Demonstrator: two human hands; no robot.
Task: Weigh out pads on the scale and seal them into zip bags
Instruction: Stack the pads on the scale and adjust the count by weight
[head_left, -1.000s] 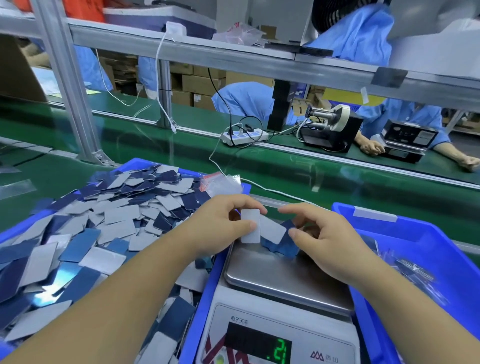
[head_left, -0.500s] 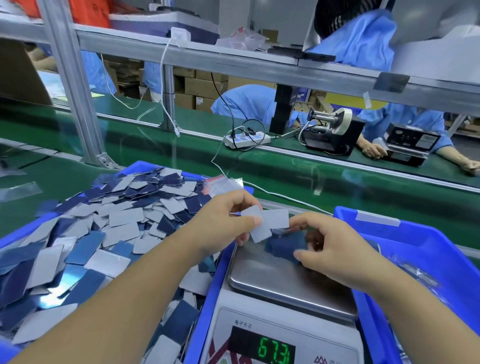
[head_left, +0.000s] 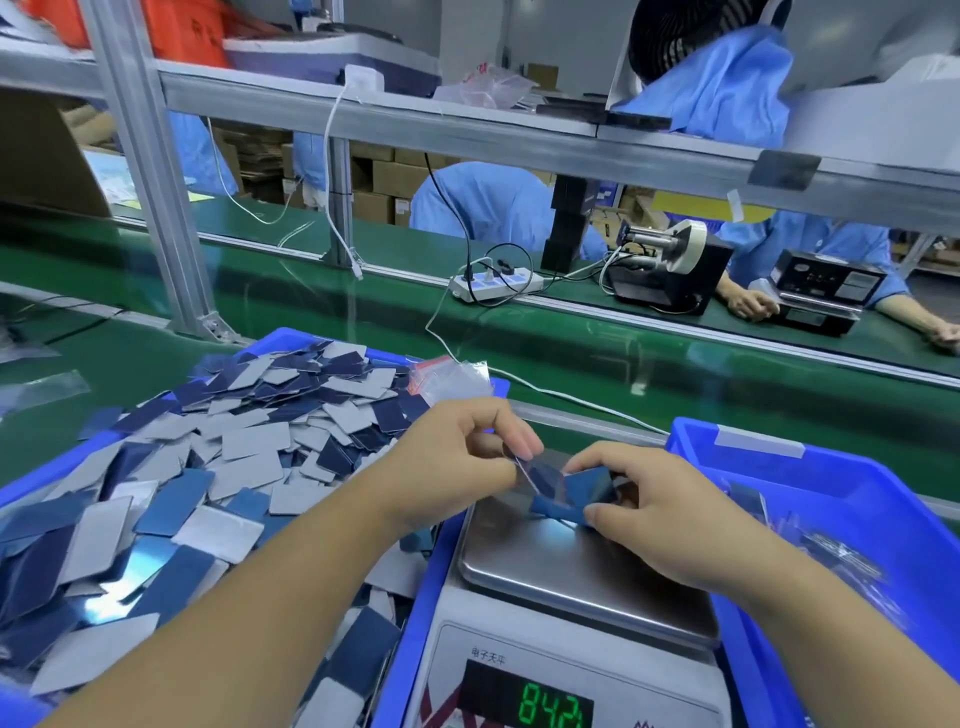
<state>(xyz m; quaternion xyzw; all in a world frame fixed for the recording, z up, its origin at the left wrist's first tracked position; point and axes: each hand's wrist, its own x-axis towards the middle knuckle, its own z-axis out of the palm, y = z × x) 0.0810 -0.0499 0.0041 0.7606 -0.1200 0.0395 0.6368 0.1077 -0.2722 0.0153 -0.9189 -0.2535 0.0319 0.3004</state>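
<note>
- While the left hand (head_left: 457, 462) pinches one pad (head_left: 537, 475) at frame centre, that pad's long axis slants down-right toward the right hand (head_left: 649, 514); fingers clamped on it.
- Right-hand fingers (head_left: 597, 457) curl round the small blue stack (head_left: 576, 499) resting on the scale (head_left: 587, 566) platter, just right of the pinched pad (the two look to be touching).
- Loose pads fill the blue bin (head_left: 306, 340) at left; zip bags (head_left: 452, 379) lie at its far corner, nearer the left hand.

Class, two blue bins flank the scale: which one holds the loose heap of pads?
The left blue bin, beside the left hand; the right blue bin holds bagged items.
</note>
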